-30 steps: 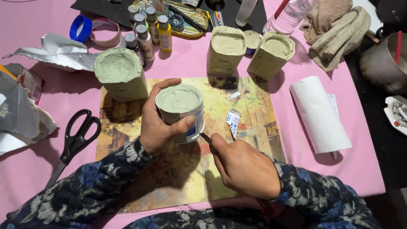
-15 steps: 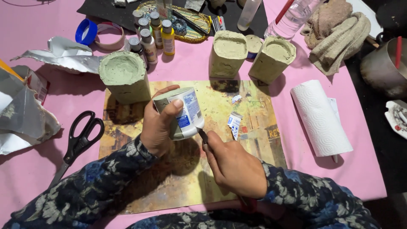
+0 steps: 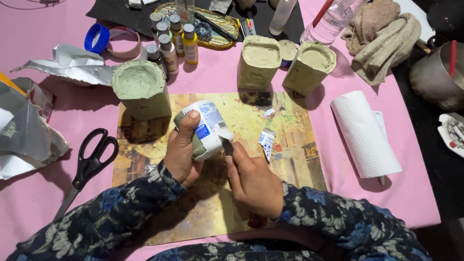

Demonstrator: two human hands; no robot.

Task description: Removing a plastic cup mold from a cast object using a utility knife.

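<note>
- Here we find the left hand [image 3: 181, 152] closed around a white plastic cup [image 3: 207, 129], thumb laid across its side; the cup is tipped over, with its greenish filled mouth turned toward the wrist.
- We note that the cup is held just above the painted board [image 3: 285, 145] at the table centre, not resting on it.
- We see the right hand [image 3: 253, 181] closed on a small blade tool [image 3: 226, 145]; the blade tip touches the cup's printed label near its base.
- We count two torn label scraps [image 3: 266, 140] lying on the board, just to the right of the cup.
- We locate one grey-green cast block [image 3: 141, 89] standing upright at the board's upper left corner, and two more blocks [image 3: 258, 60] side by side beyond the upper edge.
- We record black scissors [image 3: 89, 162] on the pink table [image 3: 415, 193] left of the board, a paper towel roll [image 3: 365, 133] to its right, and small paint bottles [image 3: 174, 41] behind the blocks.
</note>
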